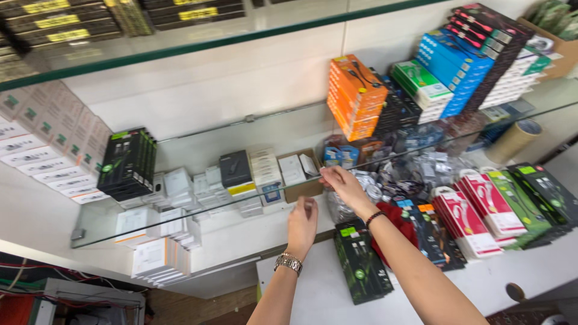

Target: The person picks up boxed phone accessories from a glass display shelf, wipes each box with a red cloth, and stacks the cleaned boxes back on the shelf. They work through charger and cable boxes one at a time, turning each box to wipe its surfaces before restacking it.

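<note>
- The left hand (302, 224) rises from the bottom centre of the frame, a metal wristwatch (289, 262) on its wrist, fingers together and pointing up just under the front edge of the glass shelf (198, 207); it grips nothing that I can see, though blur hides whether the fingertips touch the glass.
- The right hand (344, 183) sits just right of it and slightly higher, in the middle of the frame, a dark bead bracelet (374, 216) on its wrist. Its fingers curl loosely at the shelf edge, and I cannot tell whether they pinch anything.
- The nearest thing to both hands is a small open cardboard box (301, 174) holding white packets, on the glass shelf just above the left hand and just left of the right hand's fingertips.
- Left of that box on the same shelf stand small white boxes (180, 183) and a dark grey box (235, 168); further left is a stack of black and green boxes (127, 162).
- Just beyond the right hand, centre right, lies a heap of clear bags of cables (415, 171).
- Under the right forearm, on the white counter (313, 295), lie black and green cable packs (361, 265).
- At the right are red and white packs (475, 210); in the upper right, orange boxes (355, 96) and blue boxes (451, 60).
</note>
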